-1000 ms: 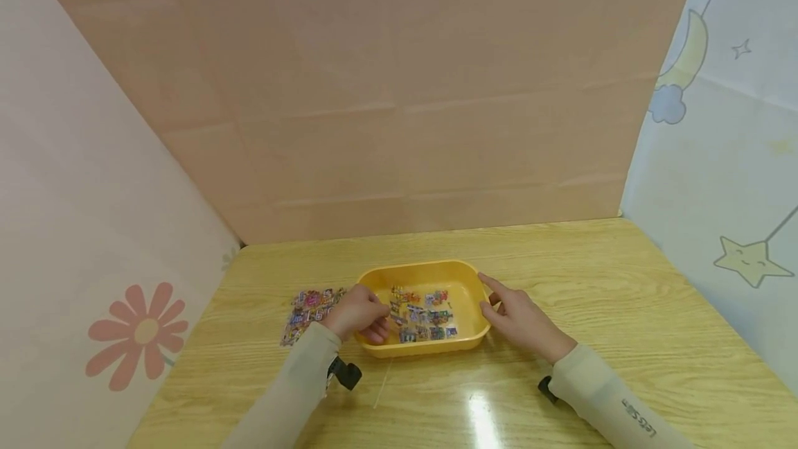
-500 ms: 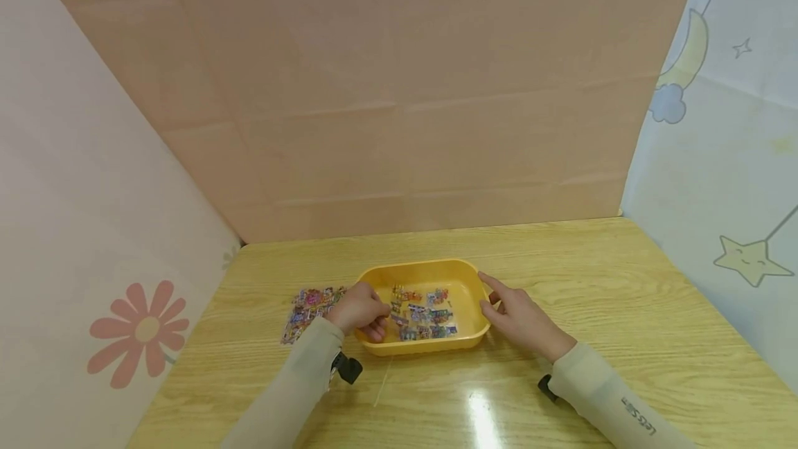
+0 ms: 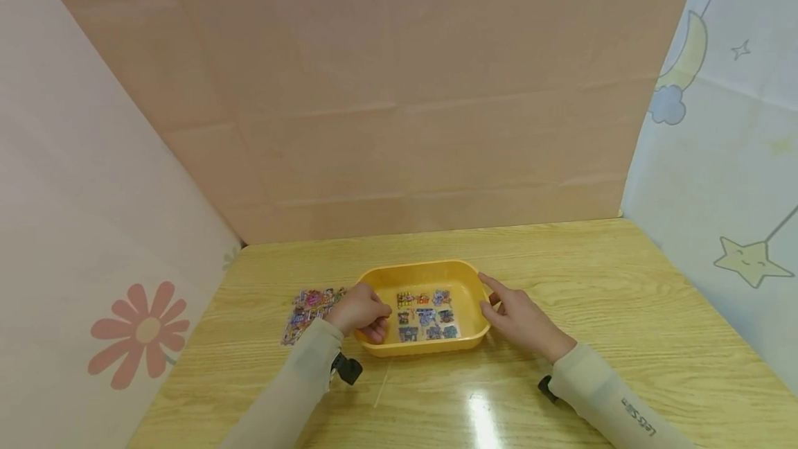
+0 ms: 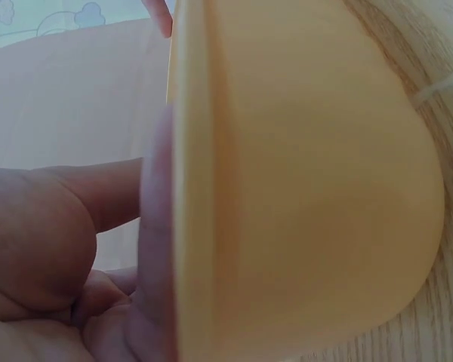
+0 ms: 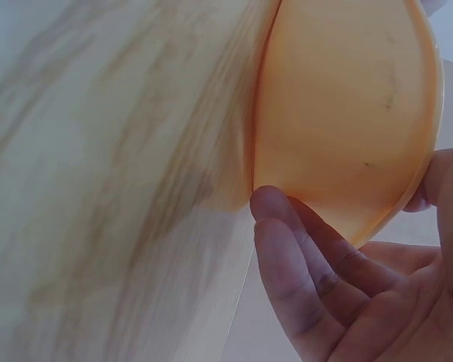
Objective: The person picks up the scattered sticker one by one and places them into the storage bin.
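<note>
In the head view a yellow plastic tray (image 3: 470,303) sits on the table. A clear sheet of small colourful stickers (image 3: 427,315) lies in it. My left hand (image 3: 361,312) reaches over the left rim with curled fingers. Thumb and fingertip seem to pinch the sheet's clear left edge; the contact is hard to make out. The left wrist view shows those fingers behind the tray's rim (image 4: 192,188). My right hand (image 3: 517,317) grips the tray's right end. In the right wrist view its fingers (image 5: 283,260) touch the outer wall, and its thumb is at the rim.
Another colourful sticker sheet (image 3: 305,310) lies left of the tray, partly hidden by my left hand. A thin pale strip (image 3: 382,383) lies in front of the tray. Beyond the wooden table (image 3: 561,255) stands a beige backdrop (image 3: 399,123), with patterned side walls.
The stickers in the tray looked warped and broken up; now they show flat and clear in neat rows. Both hands and the tray have stayed almost still.
</note>
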`<state>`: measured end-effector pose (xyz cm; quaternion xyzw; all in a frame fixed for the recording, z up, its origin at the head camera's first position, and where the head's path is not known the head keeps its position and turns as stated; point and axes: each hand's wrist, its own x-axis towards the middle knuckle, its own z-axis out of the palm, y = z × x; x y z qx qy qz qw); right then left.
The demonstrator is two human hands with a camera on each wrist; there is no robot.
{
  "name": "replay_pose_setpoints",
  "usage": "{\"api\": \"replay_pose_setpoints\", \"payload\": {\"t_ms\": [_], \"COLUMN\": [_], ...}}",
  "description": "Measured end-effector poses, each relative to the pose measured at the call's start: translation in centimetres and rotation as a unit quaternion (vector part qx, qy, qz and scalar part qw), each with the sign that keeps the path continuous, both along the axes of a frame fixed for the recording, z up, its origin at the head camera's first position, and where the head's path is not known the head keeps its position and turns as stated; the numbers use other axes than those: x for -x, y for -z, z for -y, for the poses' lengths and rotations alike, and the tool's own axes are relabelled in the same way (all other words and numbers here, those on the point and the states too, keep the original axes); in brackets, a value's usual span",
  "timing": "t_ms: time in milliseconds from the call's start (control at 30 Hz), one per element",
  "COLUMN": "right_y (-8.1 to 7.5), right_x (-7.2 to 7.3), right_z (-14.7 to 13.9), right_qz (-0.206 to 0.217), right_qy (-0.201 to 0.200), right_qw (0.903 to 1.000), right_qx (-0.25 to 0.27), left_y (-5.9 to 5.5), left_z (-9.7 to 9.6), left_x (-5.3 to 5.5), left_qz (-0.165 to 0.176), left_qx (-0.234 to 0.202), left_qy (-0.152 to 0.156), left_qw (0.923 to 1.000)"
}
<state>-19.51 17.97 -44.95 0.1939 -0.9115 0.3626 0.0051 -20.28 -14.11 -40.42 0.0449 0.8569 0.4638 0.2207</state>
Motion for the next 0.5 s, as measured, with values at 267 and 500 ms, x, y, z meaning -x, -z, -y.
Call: {"api": "replay_pose_setpoints", "payload": {"t_ms": [267,500], "right_y": [0.2,0.4], "right_x": [0.0,0.0], "right_z": [0.0,0.0], "right_qz": [-0.002,-0.005], "right_qy": [0.004,0.004], "right_qw": [1.0,1.0], "right_qx": [0.002,0.001], "left_y": [0.4,0.4], "left_z": [0.4,1.7], "left_x": [0.2,0.3], "left_qz": [0.009,-0.053], "left_qx": [-0.044,-0.089], "left_qy": [0.0,-0.045], "left_qw": [0.999,0.9936]}}
